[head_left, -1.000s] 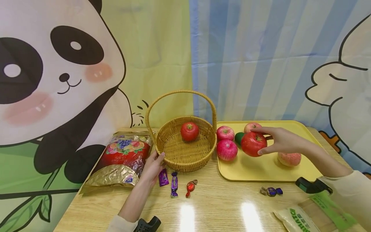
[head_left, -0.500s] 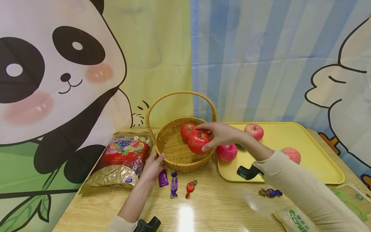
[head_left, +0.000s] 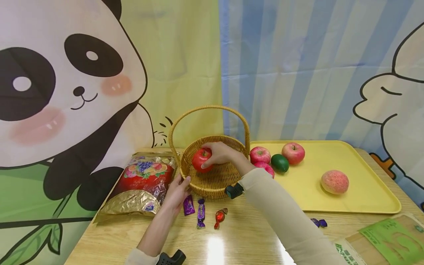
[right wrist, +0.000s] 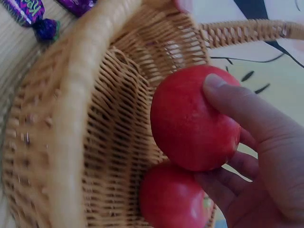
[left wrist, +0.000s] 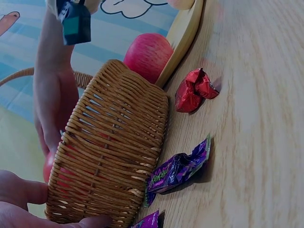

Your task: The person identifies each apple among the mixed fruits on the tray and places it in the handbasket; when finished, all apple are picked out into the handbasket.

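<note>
My right hand [head_left: 221, 152] reaches into the wicker basket [head_left: 208, 192], its thumb and fingers around a red tomato [head_left: 200, 161]. In the right wrist view the held tomato [right wrist: 194, 118] is up against a second tomato [right wrist: 172, 197] that lies in the basket; in the head view that one is hidden behind the hand. My left hand [head_left: 175, 193] grips the basket's left rim. The left wrist view has its thumb [left wrist: 35, 192] at the rim and a finger along the outer wall. The basket's tall handle [head_left: 210, 107] arches over the opening.
Right of the basket, a yellow tray [head_left: 308, 189] bears several pink-red apples [head_left: 293, 153], a dark green oval fruit [head_left: 279, 163] and a peach-like fruit [head_left: 335, 182]. Wrapped candies [head_left: 201, 213] lie in front. A candy bag [head_left: 145, 180] stands left; a green-labelled packet [head_left: 391, 237] lies front right.
My right hand has carried the tomato left from over the tray to inside the basket. My left hand keeps its hold on the rim.
</note>
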Action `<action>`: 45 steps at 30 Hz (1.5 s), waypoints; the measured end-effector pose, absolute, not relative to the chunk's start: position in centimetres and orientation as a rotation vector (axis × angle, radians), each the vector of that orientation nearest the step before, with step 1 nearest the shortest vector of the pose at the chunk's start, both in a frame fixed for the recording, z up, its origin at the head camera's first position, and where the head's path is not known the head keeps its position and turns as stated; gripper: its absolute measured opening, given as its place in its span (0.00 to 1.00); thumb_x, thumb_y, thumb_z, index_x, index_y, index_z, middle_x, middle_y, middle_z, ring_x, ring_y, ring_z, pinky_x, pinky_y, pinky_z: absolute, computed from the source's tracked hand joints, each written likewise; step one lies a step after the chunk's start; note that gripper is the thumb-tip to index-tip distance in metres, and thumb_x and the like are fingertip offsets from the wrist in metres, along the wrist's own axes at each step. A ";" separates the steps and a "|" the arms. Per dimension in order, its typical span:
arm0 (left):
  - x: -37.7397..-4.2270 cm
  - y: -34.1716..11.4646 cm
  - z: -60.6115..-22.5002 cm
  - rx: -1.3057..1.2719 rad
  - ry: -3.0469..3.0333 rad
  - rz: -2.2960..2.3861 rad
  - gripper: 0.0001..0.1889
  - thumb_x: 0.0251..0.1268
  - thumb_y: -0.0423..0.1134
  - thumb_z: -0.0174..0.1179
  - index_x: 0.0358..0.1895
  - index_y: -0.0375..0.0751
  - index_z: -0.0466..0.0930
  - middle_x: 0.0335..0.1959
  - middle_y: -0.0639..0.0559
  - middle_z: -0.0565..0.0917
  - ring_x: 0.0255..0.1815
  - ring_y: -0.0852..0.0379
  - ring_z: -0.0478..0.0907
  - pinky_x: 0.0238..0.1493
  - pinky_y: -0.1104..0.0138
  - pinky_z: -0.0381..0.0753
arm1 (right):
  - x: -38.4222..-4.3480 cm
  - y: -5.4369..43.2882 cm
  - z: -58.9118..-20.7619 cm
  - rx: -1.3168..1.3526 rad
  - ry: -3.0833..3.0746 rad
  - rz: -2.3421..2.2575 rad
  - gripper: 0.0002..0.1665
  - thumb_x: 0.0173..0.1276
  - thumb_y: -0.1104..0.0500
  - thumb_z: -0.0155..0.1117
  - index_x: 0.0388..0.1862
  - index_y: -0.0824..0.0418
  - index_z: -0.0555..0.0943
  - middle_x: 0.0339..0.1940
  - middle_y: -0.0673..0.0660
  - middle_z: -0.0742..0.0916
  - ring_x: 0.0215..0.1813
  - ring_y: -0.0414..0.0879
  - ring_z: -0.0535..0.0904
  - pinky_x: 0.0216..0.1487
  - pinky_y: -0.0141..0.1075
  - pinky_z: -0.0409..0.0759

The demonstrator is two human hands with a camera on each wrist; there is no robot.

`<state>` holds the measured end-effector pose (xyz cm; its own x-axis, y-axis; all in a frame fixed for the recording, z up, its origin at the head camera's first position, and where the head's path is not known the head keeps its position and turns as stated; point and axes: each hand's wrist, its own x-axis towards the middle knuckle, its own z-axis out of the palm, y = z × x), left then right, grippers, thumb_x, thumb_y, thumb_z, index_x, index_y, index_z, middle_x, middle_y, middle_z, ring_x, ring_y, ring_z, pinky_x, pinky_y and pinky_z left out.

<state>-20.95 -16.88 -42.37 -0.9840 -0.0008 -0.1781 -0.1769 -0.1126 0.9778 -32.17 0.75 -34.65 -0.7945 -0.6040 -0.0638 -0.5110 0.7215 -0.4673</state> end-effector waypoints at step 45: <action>-20.9 -16.8 -42.8 -0.190 2.013 2.275 0.28 0.79 0.34 0.39 0.77 0.36 0.45 0.73 0.33 0.59 0.74 0.36 0.58 0.76 0.47 0.59 | -29.1 6.8 -33.8 -1.225 2.630 -0.493 0.39 0.67 0.47 0.65 0.72 0.59 0.66 0.72 0.60 0.72 0.75 0.57 0.64 0.75 0.51 0.65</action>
<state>-20.90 -16.84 -42.78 -0.9875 -0.0092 -0.1576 -0.1553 -0.1228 0.9802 -29.14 6.79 -33.78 -0.6371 -0.7698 -0.0381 -0.7038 0.6012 -0.3784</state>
